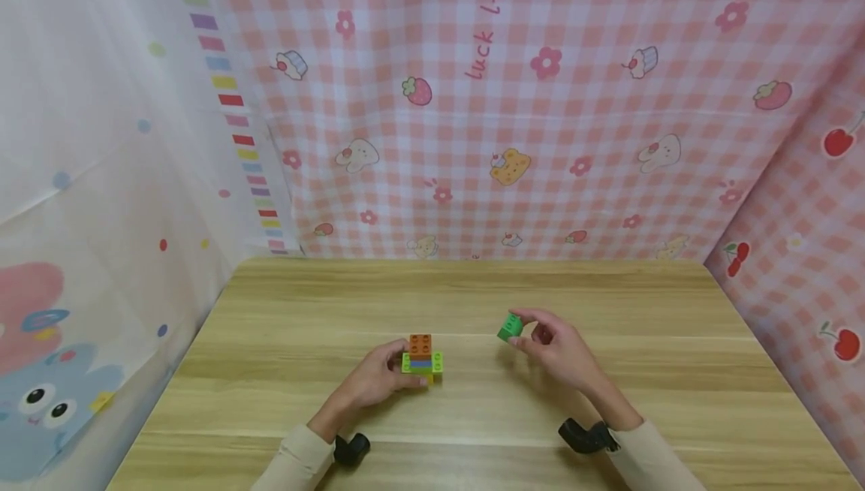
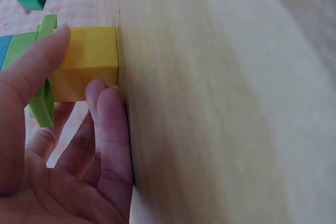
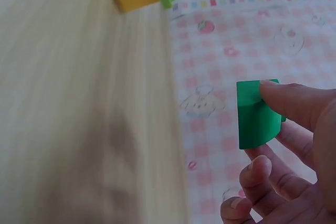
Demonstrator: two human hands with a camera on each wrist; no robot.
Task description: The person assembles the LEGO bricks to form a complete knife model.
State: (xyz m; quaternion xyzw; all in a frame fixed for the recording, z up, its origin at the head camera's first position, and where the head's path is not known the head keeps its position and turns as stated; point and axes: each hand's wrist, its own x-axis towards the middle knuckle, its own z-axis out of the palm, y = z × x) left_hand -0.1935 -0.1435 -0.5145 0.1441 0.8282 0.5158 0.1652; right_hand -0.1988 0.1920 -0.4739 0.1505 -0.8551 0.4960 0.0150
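A small stack of toy building bricks stands on the table near its middle, with brown on top, then blue, green layers and a yellow brick at the bottom. My left hand holds the stack low down, thumb on the near side and fingers behind. To the right, my right hand pinches a green brick between thumb and fingers, raised above the table and apart from the stack. In the head view the green brick tilts, its studs showing on top.
The wood-grain table reaches back to a pink checked cloth hanging behind it. A white printed cloth hangs on the left, and another pink cloth on the right. A black wrist device sits at the right wrist.
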